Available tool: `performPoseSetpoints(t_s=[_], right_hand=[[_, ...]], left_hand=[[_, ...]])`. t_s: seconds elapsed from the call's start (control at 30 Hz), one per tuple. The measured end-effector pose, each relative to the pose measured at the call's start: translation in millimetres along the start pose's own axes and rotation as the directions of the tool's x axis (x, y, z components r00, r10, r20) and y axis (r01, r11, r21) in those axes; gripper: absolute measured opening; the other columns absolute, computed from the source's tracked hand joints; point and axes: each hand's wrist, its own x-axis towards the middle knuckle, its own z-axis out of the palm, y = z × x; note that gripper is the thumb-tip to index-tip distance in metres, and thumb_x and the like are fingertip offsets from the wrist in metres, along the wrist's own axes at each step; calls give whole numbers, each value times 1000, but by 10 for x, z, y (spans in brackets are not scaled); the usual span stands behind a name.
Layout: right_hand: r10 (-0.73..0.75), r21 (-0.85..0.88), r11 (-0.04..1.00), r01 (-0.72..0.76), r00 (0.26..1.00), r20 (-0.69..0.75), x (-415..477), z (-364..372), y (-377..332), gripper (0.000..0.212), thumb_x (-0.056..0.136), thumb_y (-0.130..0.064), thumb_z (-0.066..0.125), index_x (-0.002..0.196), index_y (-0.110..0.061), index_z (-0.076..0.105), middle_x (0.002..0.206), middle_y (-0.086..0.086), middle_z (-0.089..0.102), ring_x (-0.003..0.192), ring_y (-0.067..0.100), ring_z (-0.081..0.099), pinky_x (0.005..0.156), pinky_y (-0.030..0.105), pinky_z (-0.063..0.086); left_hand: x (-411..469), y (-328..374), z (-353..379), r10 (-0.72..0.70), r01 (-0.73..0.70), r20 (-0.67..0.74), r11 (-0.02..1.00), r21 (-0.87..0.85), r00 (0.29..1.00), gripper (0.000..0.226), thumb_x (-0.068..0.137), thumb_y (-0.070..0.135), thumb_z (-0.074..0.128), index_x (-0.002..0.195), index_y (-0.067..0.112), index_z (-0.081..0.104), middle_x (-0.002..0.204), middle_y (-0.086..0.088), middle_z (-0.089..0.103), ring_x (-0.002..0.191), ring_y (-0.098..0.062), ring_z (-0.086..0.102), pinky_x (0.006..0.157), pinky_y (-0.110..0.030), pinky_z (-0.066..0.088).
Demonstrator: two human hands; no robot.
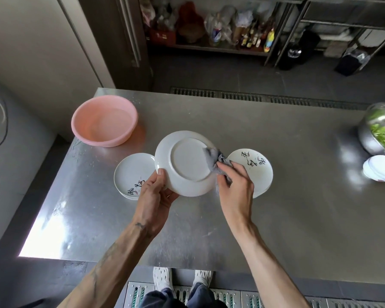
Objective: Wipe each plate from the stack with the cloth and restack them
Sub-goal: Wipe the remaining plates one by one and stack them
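Note:
My left hand point(155, 196) grips a white plate point(185, 163) by its lower left rim, held above the table with its underside facing me. My right hand point(233, 185) presses a grey cloth point(217, 157) against the plate's right rim. A stack of white plates with black script point(131, 172) lies on the steel table to the left, partly behind the held plate. Another stack of the same plates point(257, 167) lies to the right, partly hidden by my right hand.
A pink plastic basin point(103, 121) sits at the table's far left corner. A steel bowl of green leaves point(380, 130) and small white dishes point(379, 168) stand at the right edge. The steel table point(276, 207) ends just before my feet.

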Motion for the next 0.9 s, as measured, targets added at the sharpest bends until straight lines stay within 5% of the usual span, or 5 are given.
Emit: performPoseSetpoints(t_s=[0.23,0.43,0.5,0.7,0.9], right_hand=[[-276,-145,943,299,948,157,-342,233,-135,46,83,5,68,122,-18,73,128,-7,62,115,16,59,104,16,42],[-215,-196,948,249,960,181,46,195,-134,45,82,8,67,119,-15,76,127,0,66,114,22,62,103,3,28],[-182,-208,955,210,972,146,84,143,-133,45,83,9,65,120,-14,75,128,0,66,115,22,61,104,4,29],[-398,-133,893,430,892,213,90,216,-258,41,86,8,64,121,-11,74,129,3,67,116,23,60,103,29,48],[-225,-150,953,263,946,233,589,73,-181,38,92,2,60,123,-15,74,123,0,68,114,22,63,95,28,49]], left_hand=[[0,-71,-14,11,-11,45,1000,12,999,40,107,31,46,133,6,64,132,-20,67,114,-27,67,89,-37,60],[-15,-89,-56,-6,3,48,999,45,999,34,103,31,50,122,13,72,114,-8,75,93,-16,73,77,-31,60],[-36,-88,-42,-8,4,67,998,60,998,35,103,31,50,123,12,71,113,-8,75,92,-15,72,76,-31,60],[-69,-149,-43,-80,71,118,995,74,990,36,106,29,47,128,10,69,120,-12,73,101,-19,71,81,-35,59],[-15,-76,-105,-67,57,120,995,82,991,34,104,33,50,123,18,74,119,-6,73,102,-15,71,81,-34,60]])
